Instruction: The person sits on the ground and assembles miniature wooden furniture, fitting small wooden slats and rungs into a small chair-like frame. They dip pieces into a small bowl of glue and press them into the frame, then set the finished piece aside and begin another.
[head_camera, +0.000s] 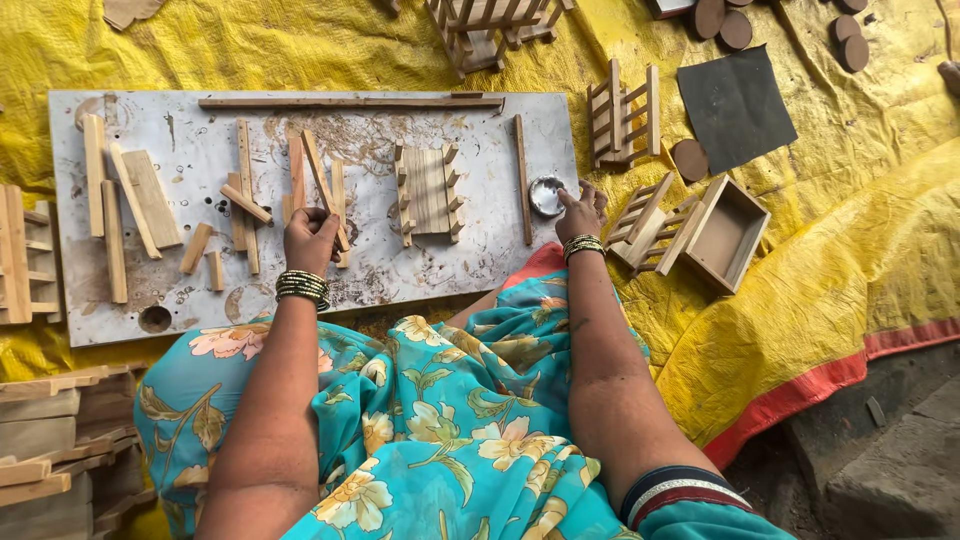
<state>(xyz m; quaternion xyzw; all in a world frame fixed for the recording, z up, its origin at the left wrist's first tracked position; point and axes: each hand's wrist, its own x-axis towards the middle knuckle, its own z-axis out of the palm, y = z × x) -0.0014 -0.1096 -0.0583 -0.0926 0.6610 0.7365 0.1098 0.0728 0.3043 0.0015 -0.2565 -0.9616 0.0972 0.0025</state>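
Seen from the head camera, a person is sitting at a white work board (480, 270) on a yellow tarp (850, 250). The left hand (310, 238) is pinching a thin wooden slat (322, 185), tilting it over loose strips as if positioning it. The right hand (580, 212) is reaching fingertips into a small round metal dish (546, 196) (contents unclear), grasping nothing that shows, beside a slatted wooden rack (428, 192).

I am looking down at a makeshift woodcraft workshop set up on the ground. A stained white work board (480, 265) lies on a yellow tarpaulin (840, 290), strewn with cut wooden strips (150, 200). Small slatted wooden frames (622, 115), an open wooden box (728, 235), round wooden discs (722, 20), a dark sanding sheet (737, 105) and stacked timber pieces (40, 430) surround it.
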